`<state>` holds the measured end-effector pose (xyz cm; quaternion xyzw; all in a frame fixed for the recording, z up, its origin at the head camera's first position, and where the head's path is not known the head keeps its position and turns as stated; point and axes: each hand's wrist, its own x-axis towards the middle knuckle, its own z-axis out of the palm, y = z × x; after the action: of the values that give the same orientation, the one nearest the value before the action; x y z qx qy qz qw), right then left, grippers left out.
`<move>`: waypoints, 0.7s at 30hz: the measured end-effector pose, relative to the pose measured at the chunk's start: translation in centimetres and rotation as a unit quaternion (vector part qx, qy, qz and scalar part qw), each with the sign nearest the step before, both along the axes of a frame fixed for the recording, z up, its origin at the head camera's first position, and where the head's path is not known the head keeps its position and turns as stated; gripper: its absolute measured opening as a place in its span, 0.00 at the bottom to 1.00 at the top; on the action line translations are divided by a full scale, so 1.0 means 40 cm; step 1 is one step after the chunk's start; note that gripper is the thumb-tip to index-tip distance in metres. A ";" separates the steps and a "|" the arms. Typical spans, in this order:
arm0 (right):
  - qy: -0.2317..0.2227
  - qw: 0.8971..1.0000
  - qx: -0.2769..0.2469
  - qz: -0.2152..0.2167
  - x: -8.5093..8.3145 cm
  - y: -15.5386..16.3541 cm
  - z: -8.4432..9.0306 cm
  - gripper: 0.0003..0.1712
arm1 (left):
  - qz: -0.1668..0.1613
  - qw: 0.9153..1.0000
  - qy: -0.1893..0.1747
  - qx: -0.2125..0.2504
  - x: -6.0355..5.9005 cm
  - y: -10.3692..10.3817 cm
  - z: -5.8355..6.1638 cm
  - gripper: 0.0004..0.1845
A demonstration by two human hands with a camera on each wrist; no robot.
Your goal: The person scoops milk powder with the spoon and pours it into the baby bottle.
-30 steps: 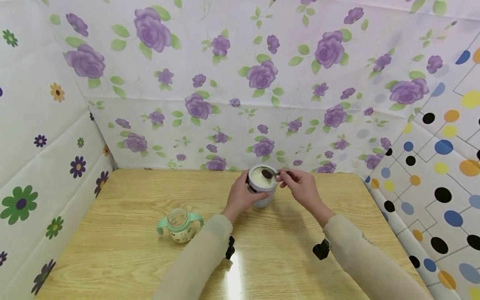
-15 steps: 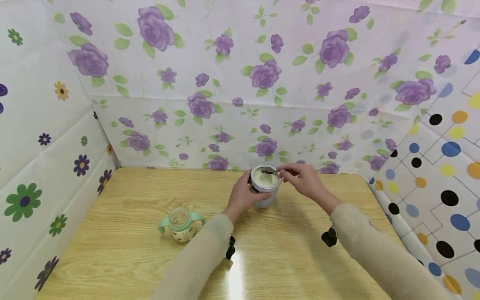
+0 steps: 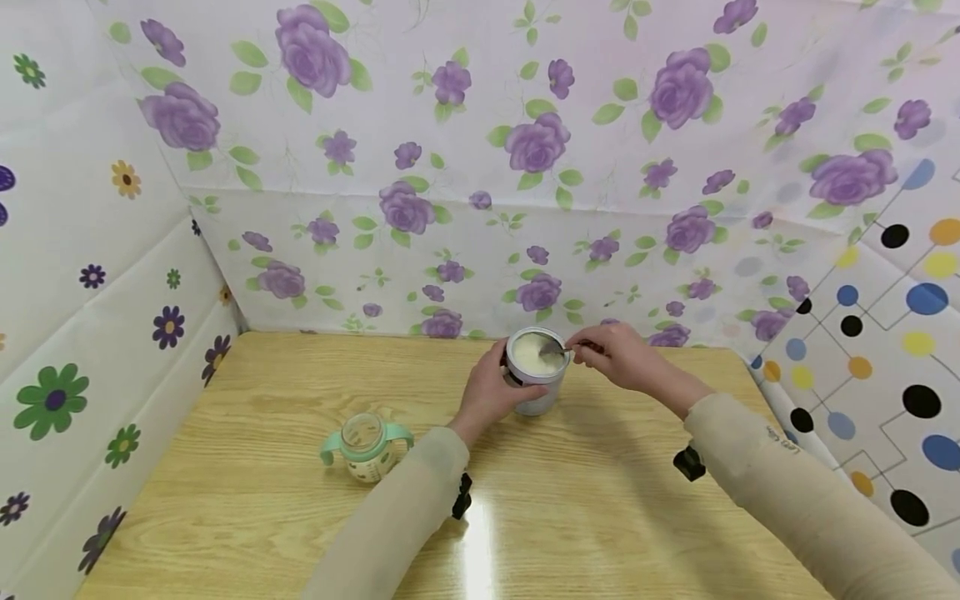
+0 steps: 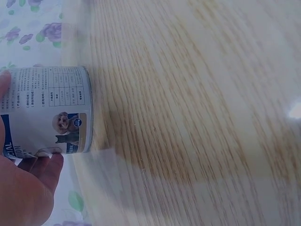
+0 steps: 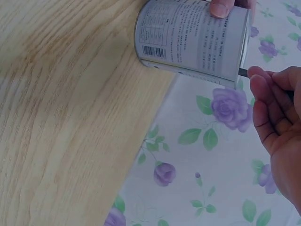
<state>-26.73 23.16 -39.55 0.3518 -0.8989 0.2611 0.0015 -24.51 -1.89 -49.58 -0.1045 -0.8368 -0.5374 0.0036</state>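
An open silver can (image 3: 534, 371) of pale powder stands near the back of the wooden table (image 3: 300, 517). My left hand (image 3: 487, 392) grips the can's side; the can's label (image 4: 51, 113) shows in the left wrist view beside my fingers (image 4: 44, 165). My right hand (image 3: 611, 350) pinches the handle of a spoon (image 3: 555, 350) whose bowl dips into the powder at the can's right rim. In the right wrist view the can (image 5: 193, 37) lies ahead of my right hand's fingers (image 5: 270, 101), with the spoon handle (image 5: 243, 72) just showing.
A clear baby bottle with mint-green handles (image 3: 365, 440) stands open on the table to the left of my left arm. Flowered sheets (image 3: 480, 167) wall the table at the back and left, a dotted sheet (image 3: 885, 333) on the right.
The spoon, held above the can a second ago, has gone down into the powder. My right hand shifted slightly right and up in the view; the left hand kept its hold.
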 end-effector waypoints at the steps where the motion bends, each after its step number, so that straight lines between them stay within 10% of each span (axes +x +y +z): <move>1: -0.014 1.000 -0.005 -0.004 0.000 0.001 0.002 0.13 | -0.001 1.000 0.001 0.001 0.002 0.000 0.001 0.52; 11: -0.157 0.980 -0.105 -0.062 -0.001 0.006 -0.014 0.15 | 0.002 1.000 -0.001 0.001 0.004 0.001 0.004 0.51; 21: -0.307 0.909 -0.262 -0.104 -0.002 0.006 -0.079 0.23 | 0.006 1.000 0.008 -0.012 0.006 0.001 0.002 0.52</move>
<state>-26.80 23.39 -42.72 0.1460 -0.7859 0.5805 -0.1554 -24.29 -1.83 -49.51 -0.1039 -0.8439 -0.5262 0.0121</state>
